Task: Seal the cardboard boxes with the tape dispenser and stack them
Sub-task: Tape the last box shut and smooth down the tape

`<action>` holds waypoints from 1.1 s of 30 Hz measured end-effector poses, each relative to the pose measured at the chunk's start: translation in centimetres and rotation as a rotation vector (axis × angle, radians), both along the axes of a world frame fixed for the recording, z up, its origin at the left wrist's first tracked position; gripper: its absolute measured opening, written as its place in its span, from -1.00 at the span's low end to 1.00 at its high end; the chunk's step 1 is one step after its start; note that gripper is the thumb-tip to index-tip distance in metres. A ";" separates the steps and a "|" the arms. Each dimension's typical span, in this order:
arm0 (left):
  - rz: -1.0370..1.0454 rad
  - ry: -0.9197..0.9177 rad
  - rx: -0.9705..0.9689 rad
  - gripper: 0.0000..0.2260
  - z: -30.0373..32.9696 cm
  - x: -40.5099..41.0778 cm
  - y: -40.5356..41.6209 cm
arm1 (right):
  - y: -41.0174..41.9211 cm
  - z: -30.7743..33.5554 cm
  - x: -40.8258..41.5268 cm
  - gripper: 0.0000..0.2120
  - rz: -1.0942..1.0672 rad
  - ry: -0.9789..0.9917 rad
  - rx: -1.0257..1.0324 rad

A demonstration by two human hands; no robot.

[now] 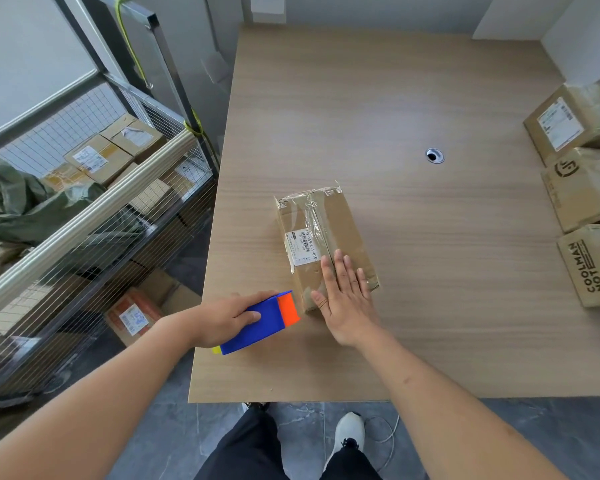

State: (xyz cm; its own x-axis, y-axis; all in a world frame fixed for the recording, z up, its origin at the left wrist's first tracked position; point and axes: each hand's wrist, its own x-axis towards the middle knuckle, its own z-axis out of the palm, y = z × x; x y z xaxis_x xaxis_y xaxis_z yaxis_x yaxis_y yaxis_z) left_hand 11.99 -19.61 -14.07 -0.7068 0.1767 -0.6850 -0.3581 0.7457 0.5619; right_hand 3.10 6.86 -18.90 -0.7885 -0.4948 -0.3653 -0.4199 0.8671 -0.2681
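A long cardboard box [321,230] with a white label and shiny clear tape along its top lies on the wooden table [430,271]. My right hand [345,299] rests flat, fingers straight, on the box's near end. My left hand [227,318] grips a blue and orange tape dispenser [262,322], whose orange front sits just left of the box's near corner.
Three cardboard boxes [582,192] stand in a row at the table's right edge. A round cable hole [434,155] sits mid-table. A wire cage trolley [84,216] with several parcels stands left of the table. More parcels lie on the floor under it.
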 end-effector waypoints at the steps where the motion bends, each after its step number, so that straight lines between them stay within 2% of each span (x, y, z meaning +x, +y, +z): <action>1: -0.005 0.001 -0.017 -0.56 -0.1 0.0 0.6 | 0.0 0.0 0.0 -0.35 -0.002 -0.001 0.000; 9: 0.018 -0.055 -0.090 -0.57 0.4 -1.0 2.0 | -0.3 0.1 -0.1 -0.34 0.008 -0.027 0.014; 12: -0.017 0.006 -0.144 -0.58 0.7 -1.5 2.7 | -0.4 0.1 -0.2 -0.33 0.006 -0.036 0.015; 16: -0.087 0.014 -0.310 -0.62 0.1 0.0 1.2 | -0.5 0.3 -0.3 -0.34 0.004 -0.051 0.027; 21: -0.014 0.053 -0.332 -0.58 0.0 1.2 -0.5 | -0.6 0.3 -0.2 -0.34 -0.010 -0.042 0.023; 28: -0.024 0.290 -0.479 -0.50 -0.8 0.6 1.4 | -1.0 0.7 0.1 -0.33 -0.063 -0.030 -0.020; 33: 0.036 0.386 -0.564 -0.46 -2.8 0.1 3.8 | -1.6 1.1 0.6 -0.10 -0.093 0.012 -0.004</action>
State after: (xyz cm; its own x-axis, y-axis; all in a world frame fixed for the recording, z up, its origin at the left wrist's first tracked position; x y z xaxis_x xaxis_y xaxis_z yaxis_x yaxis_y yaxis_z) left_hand 12.09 -15.82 -16.91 -0.9177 -0.1614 -0.3630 -0.2401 0.9533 0.1833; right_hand 3.70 5.26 -17.75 -0.8356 -0.4205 -0.3535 -0.3405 0.9014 -0.2673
